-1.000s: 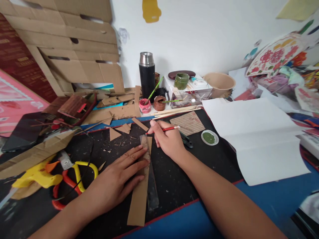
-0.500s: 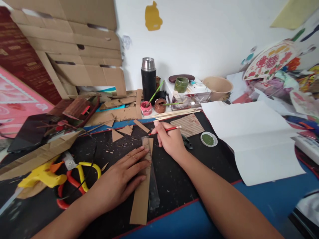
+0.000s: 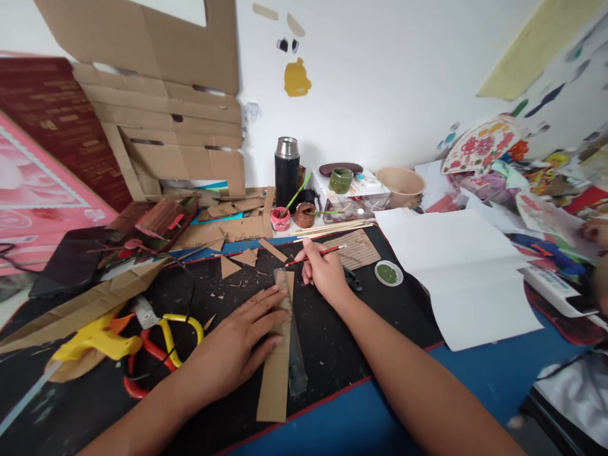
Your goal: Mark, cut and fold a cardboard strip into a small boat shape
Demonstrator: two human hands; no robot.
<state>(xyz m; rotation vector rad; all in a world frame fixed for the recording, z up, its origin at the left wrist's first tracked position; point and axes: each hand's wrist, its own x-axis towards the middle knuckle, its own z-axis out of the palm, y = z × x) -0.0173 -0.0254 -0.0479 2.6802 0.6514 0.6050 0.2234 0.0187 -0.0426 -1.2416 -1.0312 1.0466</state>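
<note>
My left hand [image 3: 244,339] lies flat, fingers spread, over a clear ruler [image 3: 298,367] and a narrow cardboard strip [image 3: 272,396], pressing both onto the black mat. The ruler crosses the strip at a slight angle, and the hand hides part of both. My right hand [image 3: 325,275] grips a red and black pencil [image 3: 334,249]. Its tip points left, close to the far end of the ruler; whether it touches anything I cannot tell. Cardboard scraps [image 3: 230,267] are strewn beyond the strip.
Scissors [image 3: 183,318] and a yellow glue gun [image 3: 97,339] lie left of my left forearm. Paint jars [image 3: 304,216], a black thermos [image 3: 286,177] and wooden sticks [image 3: 332,232] line the back. Rightward are a lid of green paint [image 3: 389,273] and white paper [image 3: 468,272].
The camera view has tilted up slightly, so the wall and thermos appear lower. Both hands keep nearly the same place on the strip, ruler and pencil.
</note>
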